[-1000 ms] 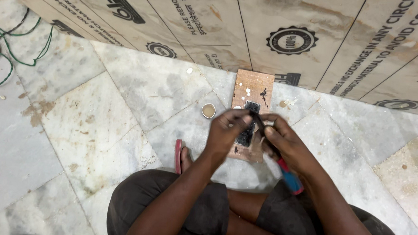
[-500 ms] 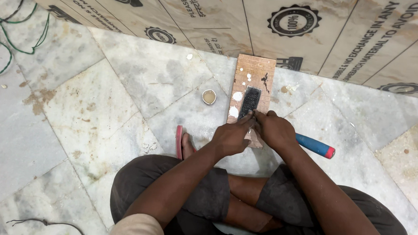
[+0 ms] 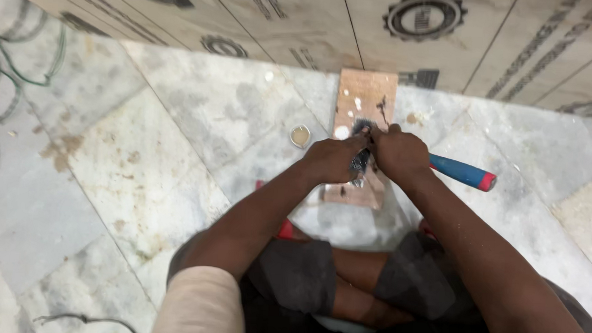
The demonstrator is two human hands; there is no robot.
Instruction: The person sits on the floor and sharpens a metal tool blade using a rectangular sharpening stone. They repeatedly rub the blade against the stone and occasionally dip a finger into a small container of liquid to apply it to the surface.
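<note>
The person sits low on the marble floor, knees drawn in, with a small wooden board laid flat straight ahead at twelve o'clock, its far end touching the printed plywood sheets. That looks like a makeshift work block: it keeps the piece off the stone and gives something firm to press against.

Both hands meet over the board's near half. The left hand and the right hand are curled and pressed close together, fingers pinching a small dark metal-looking part between them and holding it down onto the wood; what it is I cannot tell, as it is mostly covered. Two hands on one small piece suggests steadying it against slipping.

A blue-handled tool with a red end lies on the floor at about three o'clock of the hands, its head hidden beneath the right wrist, kept within easy reach. A small round tin sits at nine o'clock, just beside the board. Loose wires trail far off at the left edge.
</note>
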